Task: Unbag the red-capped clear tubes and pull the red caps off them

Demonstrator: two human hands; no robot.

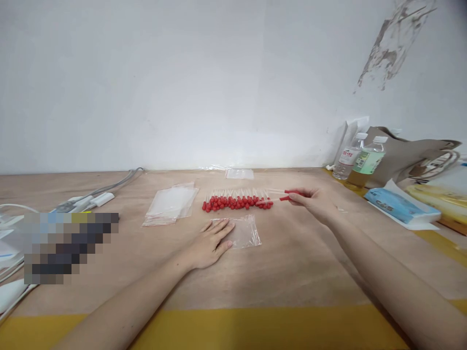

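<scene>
A row of several clear droppers with red bulbs (237, 200) lies across the middle of the wooden table (292, 262). My right hand (315, 203) is at the row's right end, fingers closed on two droppers (282, 195) lifted just off the row. My left hand (210, 243) lies flat, palm down, on the left edge of a small clear plastic bag (246, 232) in front of the row.
A stack of clear bags (170, 204) lies left of the droppers, and another bag (239, 173) near the wall. Two bottles (359, 160), a brown paper bag (412, 155) and a blue pack (396, 206) stand at the right. Cables and white devices (87, 200) lie left.
</scene>
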